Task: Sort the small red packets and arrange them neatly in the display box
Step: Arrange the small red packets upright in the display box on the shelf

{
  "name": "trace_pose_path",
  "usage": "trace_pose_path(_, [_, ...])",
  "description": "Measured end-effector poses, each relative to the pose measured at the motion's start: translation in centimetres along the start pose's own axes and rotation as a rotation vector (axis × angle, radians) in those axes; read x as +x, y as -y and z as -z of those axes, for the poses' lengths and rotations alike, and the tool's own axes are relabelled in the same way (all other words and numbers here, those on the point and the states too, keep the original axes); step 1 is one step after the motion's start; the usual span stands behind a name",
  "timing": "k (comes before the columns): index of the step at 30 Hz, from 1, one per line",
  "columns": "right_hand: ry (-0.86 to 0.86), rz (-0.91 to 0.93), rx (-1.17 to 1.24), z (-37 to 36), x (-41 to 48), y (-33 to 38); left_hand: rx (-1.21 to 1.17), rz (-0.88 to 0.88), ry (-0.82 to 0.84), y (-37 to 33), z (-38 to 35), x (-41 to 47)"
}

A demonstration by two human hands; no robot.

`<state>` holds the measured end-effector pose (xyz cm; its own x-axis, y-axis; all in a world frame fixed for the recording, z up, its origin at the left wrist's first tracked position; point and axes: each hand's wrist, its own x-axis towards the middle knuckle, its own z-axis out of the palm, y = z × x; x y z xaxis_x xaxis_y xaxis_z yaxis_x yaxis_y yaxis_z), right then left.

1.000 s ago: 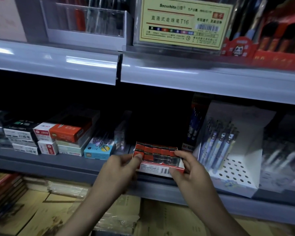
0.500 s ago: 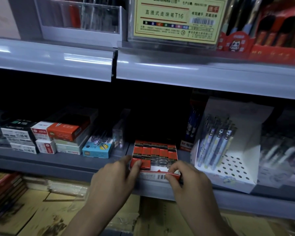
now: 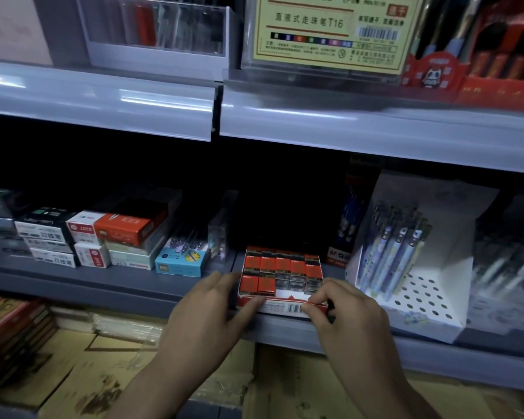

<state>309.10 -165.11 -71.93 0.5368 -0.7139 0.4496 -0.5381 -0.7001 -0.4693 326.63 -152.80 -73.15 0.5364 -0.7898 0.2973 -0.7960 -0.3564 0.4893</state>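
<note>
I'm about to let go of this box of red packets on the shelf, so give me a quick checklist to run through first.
1. Display box resting on the shelf: ok, though its front edge sits right at the shelf lip.
2. Both hands steadying it: ok. Left hand on the front left corner, right hand pinching the front right edge.
3. Red packets in neat rows: not ok. The front row has red packets only on the left; the rest looks clear or grey.
4. Gap to the white pen display: ok, apart.
5. Gap to the blue box on the left: ok.
6. Back row full: cannot tell, too dark.
</note>
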Motion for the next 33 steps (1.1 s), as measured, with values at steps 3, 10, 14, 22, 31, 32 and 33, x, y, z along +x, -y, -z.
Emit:
trace_pose_path(3, [0.040, 0.022, -0.073, 0.2, -0.3, 0.4, 0.064, -0.004, -0.075, 0.4, -0.4, -0.5])
trace_pose_path(10, [0.029, 0.084, -0.280, 0.1, -0.9, 0.4, 0.221, -0.431, -0.195, 0.9, -1.9, -0.9])
trace_pose_path(14, [0.034, 0.135, -0.412, -0.6, -0.8, -0.2, 0.257, -0.482, -0.218, 1.2, -2.3, -0.9])
trace_pose_path(22, [0.106, 0.092, -0.431, -0.7, -0.9, 0.2, 0.257, -0.494, -0.244, 1.2, -2.4, -1.2])
trace_pose_path(31, [0.132, 0.097, -0.464, -0.4, -0.8, 0.7, 0.243, -0.576, -0.284, 0.9, -2.3, -1.8])
trace_pose_path(32, [0.130, 0.094, -0.456, -0.4, -0.8, 0.6, 0.242, -0.574, -0.283, 0.9, -2.3, -1.8])
trace_pose_path(33, [0.128, 0.093, -0.447, -0.4, -0.8, 0.6, 0.240, -0.574, -0.283, 0.9, -2.3, -1.8])
